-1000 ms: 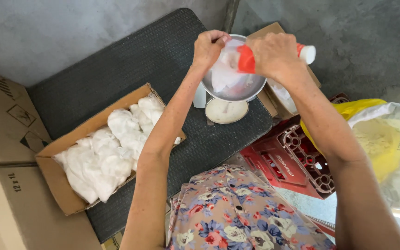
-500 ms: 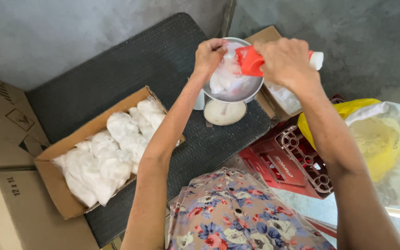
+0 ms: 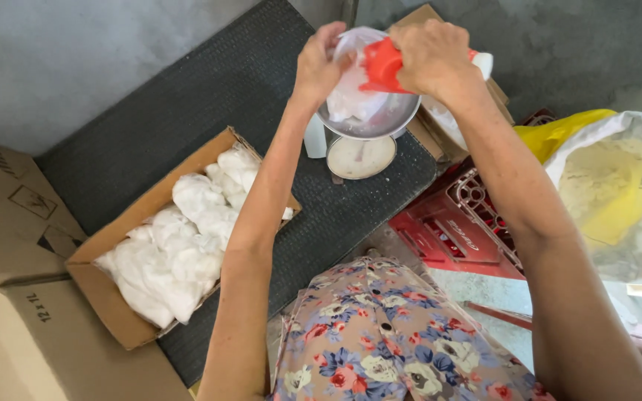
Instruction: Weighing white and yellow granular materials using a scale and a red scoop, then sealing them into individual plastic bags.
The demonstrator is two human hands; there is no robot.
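- Red plastic scoop [image 3: 382,65], gripped in the right hand [image 3: 431,53] and tipped mouth-down toward the left, so that whatever it carries falls into the bag.
- The left hand [image 3: 318,61] pinches the rim of a thin clear plastic bag [image 3: 351,93], holding its mouth up and open to meet the scoop.
- The bag sits in the metal pan [image 3: 380,122] of a small dial scale [image 3: 360,156], at the far middle of the scene, so its fill rests on the pan as it goes in.
- The scale stands on a dark ribbed mat [image 3: 187,111] spread over the floor.
- To the left, near the left forearm, an open cardboard box [image 3: 105,293] holds many filled white bags [image 3: 180,238], laid close together within easy reach.
- At the right, a big sack [image 3: 618,193] lies open, showing pale yellow powder, beside a red plastic crate [image 3: 469,223].
- Closed cartons [image 3: 16,223] sit at the near left.
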